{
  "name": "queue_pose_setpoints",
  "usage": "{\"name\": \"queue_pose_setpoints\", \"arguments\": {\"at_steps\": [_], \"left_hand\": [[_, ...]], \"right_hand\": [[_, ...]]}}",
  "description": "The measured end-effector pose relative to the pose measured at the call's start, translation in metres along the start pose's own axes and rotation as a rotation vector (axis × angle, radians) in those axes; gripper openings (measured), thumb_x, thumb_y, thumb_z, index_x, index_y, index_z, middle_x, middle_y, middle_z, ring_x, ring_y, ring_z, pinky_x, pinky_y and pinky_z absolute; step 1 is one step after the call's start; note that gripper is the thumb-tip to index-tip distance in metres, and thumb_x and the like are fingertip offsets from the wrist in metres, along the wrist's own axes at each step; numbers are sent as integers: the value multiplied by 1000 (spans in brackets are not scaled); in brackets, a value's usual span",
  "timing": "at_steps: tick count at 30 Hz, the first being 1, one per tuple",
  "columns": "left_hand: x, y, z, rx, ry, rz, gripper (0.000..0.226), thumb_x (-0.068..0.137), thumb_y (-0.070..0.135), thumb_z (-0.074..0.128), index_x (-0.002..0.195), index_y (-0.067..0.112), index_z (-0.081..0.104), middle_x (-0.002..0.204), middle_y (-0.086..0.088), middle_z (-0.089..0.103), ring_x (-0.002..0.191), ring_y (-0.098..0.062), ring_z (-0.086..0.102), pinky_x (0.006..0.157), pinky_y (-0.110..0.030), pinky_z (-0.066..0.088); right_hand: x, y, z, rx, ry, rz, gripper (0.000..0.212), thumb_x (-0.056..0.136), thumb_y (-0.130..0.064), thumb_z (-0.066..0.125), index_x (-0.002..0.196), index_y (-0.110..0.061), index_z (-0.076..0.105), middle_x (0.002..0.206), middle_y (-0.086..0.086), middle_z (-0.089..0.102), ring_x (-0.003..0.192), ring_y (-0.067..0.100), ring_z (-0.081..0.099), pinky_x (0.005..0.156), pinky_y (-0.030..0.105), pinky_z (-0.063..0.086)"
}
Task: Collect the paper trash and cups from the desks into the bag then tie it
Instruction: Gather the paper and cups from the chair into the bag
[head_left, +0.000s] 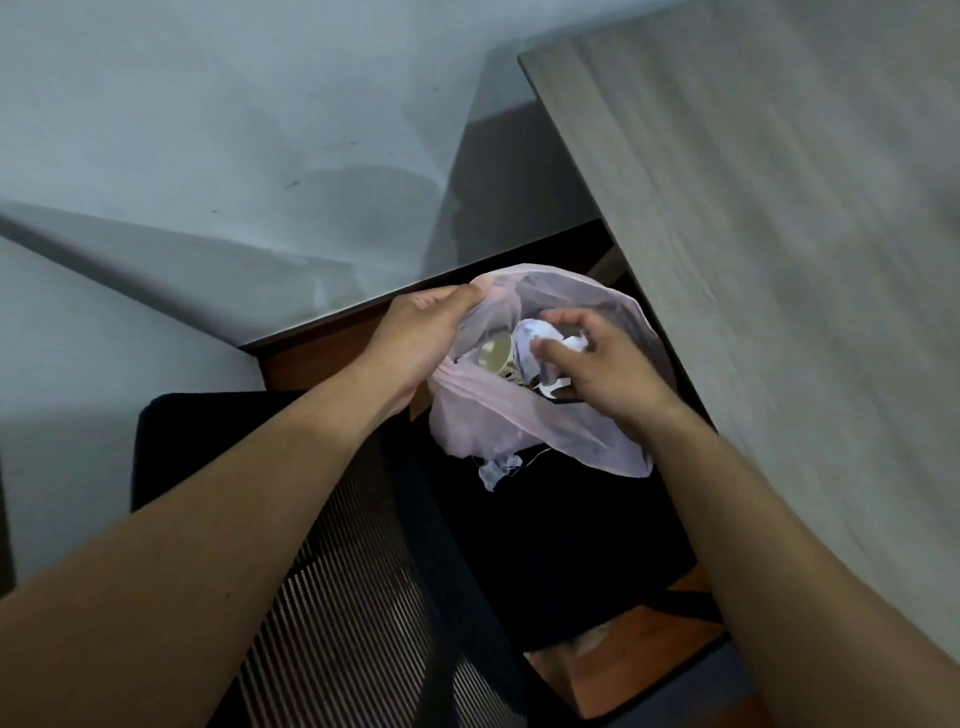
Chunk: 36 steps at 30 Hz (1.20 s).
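A thin pink plastic bag (498, 415) hangs open over the black chair seat, between two desks. My left hand (421, 332) grips the bag's rim on its left side and holds the mouth wide. My right hand (597, 364) is inside the mouth, its fingers curled round crumpled white paper (535, 338). A paper cup (496, 349) lies inside the bag, just left of the paper. A small scrap of bluish paper (496, 470) pokes out under the bag's bottom edge.
A black office chair (545, 545) with a mesh back stands directly under the bag. A glass-topped desk (234, 182) fills the left and top. A grey wood-grain desk (779, 260) runs along the right. Brown floor shows below the chair.
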<state>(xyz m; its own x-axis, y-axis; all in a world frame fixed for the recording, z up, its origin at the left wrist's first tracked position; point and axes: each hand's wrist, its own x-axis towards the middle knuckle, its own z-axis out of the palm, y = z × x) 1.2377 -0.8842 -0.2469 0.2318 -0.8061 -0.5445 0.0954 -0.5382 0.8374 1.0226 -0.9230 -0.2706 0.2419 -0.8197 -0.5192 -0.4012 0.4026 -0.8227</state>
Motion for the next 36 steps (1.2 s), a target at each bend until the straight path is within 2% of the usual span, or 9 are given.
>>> {"name": "queue_pose_setpoints", "arguments": {"at_steps": [3, 6, 12, 15, 18, 23, 26, 29, 36], "left_hand": [[2, -1, 1, -7, 5, 11, 31, 98, 45, 75, 106, 18, 88, 107, -12, 85, 115, -37, 77, 110, -60, 55], [3, -2, 0, -5, 10, 11, 29, 99, 45, 74, 107, 21, 88, 106, -10, 85, 114, -35, 78, 110, -58, 56], [3, 2, -1, -28, 19, -22, 29, 98, 45, 76, 108, 20, 88, 102, -6, 86, 104, -27, 82, 109, -52, 59], [4, 1, 0, -28, 32, -24, 33, 91, 51, 78, 106, 23, 88, 103, -4, 86, 105, -26, 82, 110, -53, 58], [5, -1, 0, -28, 24, -6, 33, 87, 51, 78, 105, 26, 88, 104, -5, 86, 108, -28, 81, 112, -55, 56], [4, 1, 0, 6, 1, -20, 30, 91, 52, 77, 104, 27, 88, 103, -3, 86, 106, -24, 81, 112, -52, 57], [6, 1, 0, 20, 11, -26, 39, 86, 56, 78, 111, 27, 87, 107, 2, 86, 107, -20, 81, 112, -48, 57], [7, -1, 1, 2, 8, -21, 33, 93, 47, 77, 113, 22, 86, 104, -1, 86, 104, -21, 82, 108, -48, 60], [15, -2, 5, -30, -5, -28, 34, 86, 41, 80, 103, 12, 86, 111, -23, 82, 110, -46, 77, 103, -64, 59]], "right_hand": [[5, 12, 16, -274, -110, -86, 49, 96, -40, 83, 140, -25, 67, 128, -8, 75, 104, 5, 72, 101, 33, 58], [-2, 16, 22, -425, -133, -98, 63, 97, -57, 76, 152, -29, 61, 148, -4, 66, 129, 13, 65, 117, 38, 50], [-60, 4, 9, -282, 160, -350, 16, 106, -38, 70, 120, -32, 75, 119, -15, 71, 113, 9, 68, 100, 31, 57], [-88, 9, 16, -132, -93, -225, 9, 109, -27, 68, 110, -25, 76, 107, -4, 79, 89, 12, 73, 85, 30, 60], [-90, 42, 32, -139, -301, -29, 15, 108, -33, 68, 109, -24, 80, 106, 1, 81, 92, 24, 78, 88, 40, 66], [-44, 122, 62, -309, -75, 153, 17, 106, -31, 68, 99, -18, 77, 89, -2, 80, 80, 20, 78, 85, 52, 66], [-11, 161, 84, -389, 10, 238, 19, 104, -24, 69, 115, -10, 71, 115, 13, 79, 102, 36, 76, 98, 42, 61], [13, 195, 106, -502, 28, 295, 49, 102, -32, 73, 140, -2, 62, 142, 27, 65, 128, 46, 62, 101, 39, 49], [36, 239, 128, -581, 100, 417, 65, 101, -44, 73, 150, -7, 51, 148, 29, 54, 130, 47, 60, 100, 42, 52]]}}
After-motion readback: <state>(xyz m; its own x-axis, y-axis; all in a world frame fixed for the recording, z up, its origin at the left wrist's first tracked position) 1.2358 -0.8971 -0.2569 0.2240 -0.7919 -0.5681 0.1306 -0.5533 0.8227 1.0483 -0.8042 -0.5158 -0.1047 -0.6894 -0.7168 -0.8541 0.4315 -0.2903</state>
